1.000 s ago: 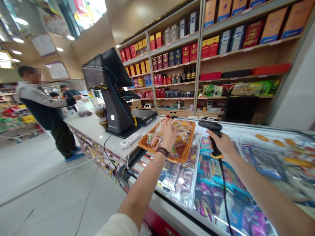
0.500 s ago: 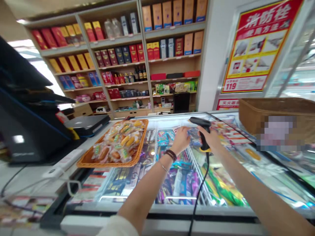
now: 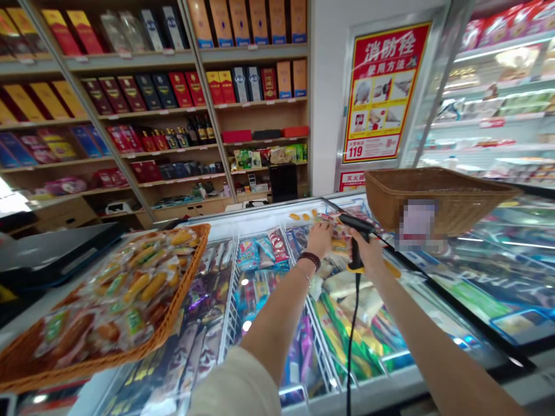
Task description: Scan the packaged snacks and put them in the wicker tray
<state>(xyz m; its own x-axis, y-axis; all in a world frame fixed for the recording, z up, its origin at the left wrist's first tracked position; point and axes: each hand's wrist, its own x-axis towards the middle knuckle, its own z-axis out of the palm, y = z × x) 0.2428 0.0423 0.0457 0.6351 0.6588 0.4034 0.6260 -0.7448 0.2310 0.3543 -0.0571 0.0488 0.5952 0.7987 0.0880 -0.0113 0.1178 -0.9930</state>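
My right hand (image 3: 366, 249) is wrapped round the handle of a black and yellow handheld scanner (image 3: 355, 254), whose cable hangs down over the chest freezer. Just left of the scanner's head, my left hand (image 3: 319, 238) reaches over the freezer's far part, with a beaded bracelet on its wrist. Its fingers are bent near colourful packaging, and whether they grip anything is too small to tell. Under the glass lie packaged ice creams (image 3: 255, 254) in white wire baskets. An orange wicker tray (image 3: 191, 277) of wrapped bread stands at the left.
A brown wicker basket (image 3: 468, 202) rests on the freezer at the right. Shelves (image 3: 165, 110) of boxes and bottles stand at the back left. A red poster (image 3: 385, 92) hangs on the wall, and lit refrigerated shelves (image 3: 503, 121) are at the right.
The view has turned right and come closer, so the bread tray sits further left and larger. My left hand has moved towards the right side of the freezer, beside the scanner, which my right hand still holds.
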